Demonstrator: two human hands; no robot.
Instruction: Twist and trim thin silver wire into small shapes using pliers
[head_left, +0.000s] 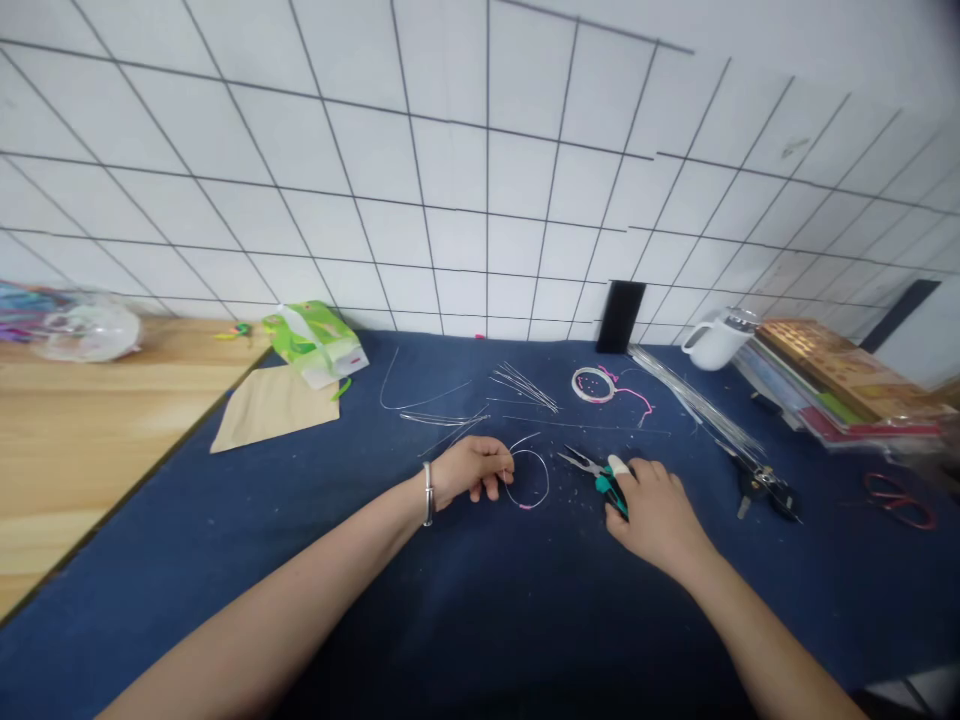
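Between the fingertips of my left hand [474, 468] is a thin wire ring [547, 490], with a small pink bit on its lower edge and a loose wire end sticking out at the top. My right hand [660, 510], one finger wrapped in white, is closed round the teal handles of needle-nose pliers [589, 463]. The jaws of the pliers point left toward the ring and stand slightly apart from it. Tiny scraps lie on the dark blue cloth [450, 600] around the jaws. Behind my hands are several cut wires [525, 385].
A white ring with pink thread [594, 386] lies behind the pliers. To the right are a long wire bundle [697, 400], keys [757, 487], red scissors [900, 500], a white mug [716, 342] and stacked books [847, 385]. A green packet [315, 340] sits on brown paper [274, 410] at left.
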